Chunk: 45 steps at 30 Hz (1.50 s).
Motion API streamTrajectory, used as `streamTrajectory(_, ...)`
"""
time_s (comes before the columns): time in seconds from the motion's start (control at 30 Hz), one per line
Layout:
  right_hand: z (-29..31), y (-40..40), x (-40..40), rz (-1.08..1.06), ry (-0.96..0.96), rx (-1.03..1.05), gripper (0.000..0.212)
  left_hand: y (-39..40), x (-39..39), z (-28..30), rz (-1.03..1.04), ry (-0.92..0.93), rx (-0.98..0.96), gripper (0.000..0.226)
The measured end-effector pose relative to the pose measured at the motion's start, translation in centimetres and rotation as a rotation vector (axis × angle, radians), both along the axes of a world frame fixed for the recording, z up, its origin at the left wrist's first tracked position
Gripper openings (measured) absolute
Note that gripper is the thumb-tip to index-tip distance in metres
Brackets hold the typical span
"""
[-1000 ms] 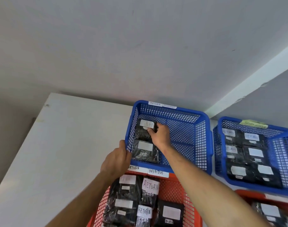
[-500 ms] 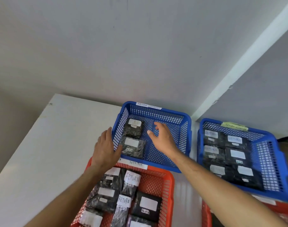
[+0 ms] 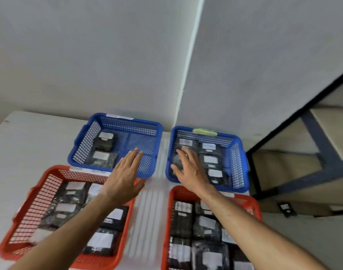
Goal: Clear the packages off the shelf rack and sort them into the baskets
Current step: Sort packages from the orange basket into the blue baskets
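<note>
Both hands are seen empty with fingers straight and spread: the left hand point(image 3: 125, 173) is held over the near rim of the left blue basket point(image 3: 82, 145), and the right hand point(image 3: 190, 170) is held over the inner part of the right blue basket point(image 3: 238, 152). At the lower left of the frame a left red basket point(image 3: 32, 207) is filled with black packages point(image 3: 66, 209) bearing white labels, while only two packages point(image 3: 104, 142) are seen in the left blue basket above it. Right of centre, the right blue basket and the right red basket point(image 3: 252, 205) below it are packed with more. All four stand on the white bench point(image 3: 30, 145). At the right edge the shelf rack point(image 3: 320, 152) is seen, with one small package point(image 3: 285, 208) on its lower shelf. The step in hand is judged to be the return between placements; a reach to the rack for that package is called for next, and its label must be read before a basket is chosen. Compared with half a second ago, the view has been swung rightward, the right hand has been carried from the left blue basket across to the right one, and the rack has been brought into sight.
</note>
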State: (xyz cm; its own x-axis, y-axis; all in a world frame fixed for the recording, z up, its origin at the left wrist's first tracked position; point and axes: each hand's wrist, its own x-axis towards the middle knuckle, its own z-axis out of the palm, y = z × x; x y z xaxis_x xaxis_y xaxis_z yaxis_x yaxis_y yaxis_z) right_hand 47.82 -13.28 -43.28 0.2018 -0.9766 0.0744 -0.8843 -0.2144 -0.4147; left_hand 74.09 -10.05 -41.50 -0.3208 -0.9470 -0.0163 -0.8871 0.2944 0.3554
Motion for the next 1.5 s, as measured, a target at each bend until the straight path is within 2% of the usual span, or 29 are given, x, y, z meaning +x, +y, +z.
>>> streamTrajectory(0.2, 0.1, 6.9, -10.2, -0.095, 0.037, -0.028, 0.064, 5.1, -9.6, 1.8, -0.028, 0.042, -0.036, 0.091)
streamTrajectory(0.5, 4.2, 16.2, -25.1, -0.114, -0.028, -0.084, 0.062, 13.6, -23.6, 5.4, -0.029, 0.061, -0.057, 0.088)
streamTrajectory(0.77, 3.4, 22.5, -39.2, -0.24, -0.063, -0.078, 0.058, 16.5, -36.9, 4.4, -0.128, 0.11, -0.034, 0.089)
streamTrajectory(1.07, -1.2, 29.2, -61.6, -0.419, -0.142, 0.034, 0.056, 19.5, -58.4, -1.2, -0.213, 0.087, 0.041, 0.091)
streamTrajectory(1.3, -5.9, 31.9, -79.2, -0.491, -0.187, 0.21, 0.057, 22.8, -74.1, -8.0, -0.055, 0.138, 0.196, 0.086)
streamTrajectory(1.5, -12.6, 30.7, -88.9, -0.514, -0.186, 0.351, 0.064, 22.8, -84.0, -15.0, -0.043, 0.143, 0.327, 0.083)
